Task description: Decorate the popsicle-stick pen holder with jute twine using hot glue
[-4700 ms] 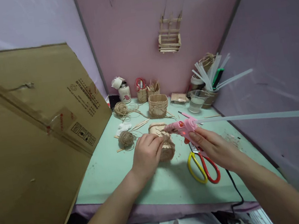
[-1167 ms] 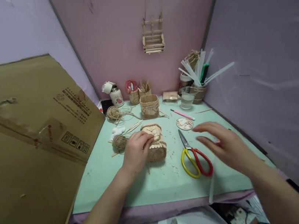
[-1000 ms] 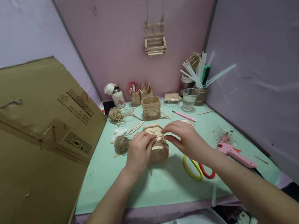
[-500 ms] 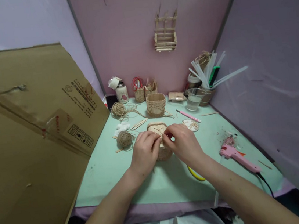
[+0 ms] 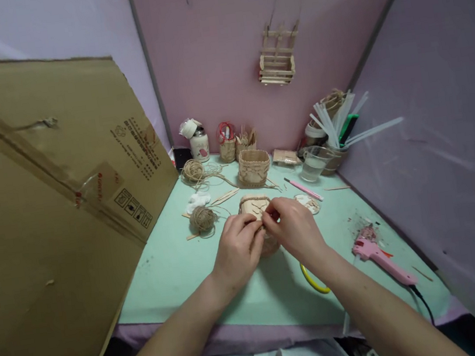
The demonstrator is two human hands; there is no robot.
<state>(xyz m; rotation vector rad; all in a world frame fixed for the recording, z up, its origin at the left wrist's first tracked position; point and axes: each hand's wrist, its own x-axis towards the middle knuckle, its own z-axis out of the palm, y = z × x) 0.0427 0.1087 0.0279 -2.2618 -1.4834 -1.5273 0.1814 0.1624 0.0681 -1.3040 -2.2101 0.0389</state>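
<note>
A small pale wooden container with a braided rim and thin chips on its side lies on the table between my hands. My left hand rests against its left side, thumb and fingertips pressed together. From the other side my right hand pinches at the same spot, its fingertips almost meeting the left ones. Whatever is between the fingers is too small and covered to make out. A dish of chips sits just beyond the right hand. Under the right forearm a yellow loop handle shows in part.
A pink glue gun with a cord lies at right. Twine balls are at left, beside a big cardboard sheet. Behind stand a similar basket, a clear cup and glue sticks. A pink pen lies nearby.
The view has shifted slightly, so most things appear a little further right. My hands stay at the container; their fingertips have moved slightly against its side.
</note>
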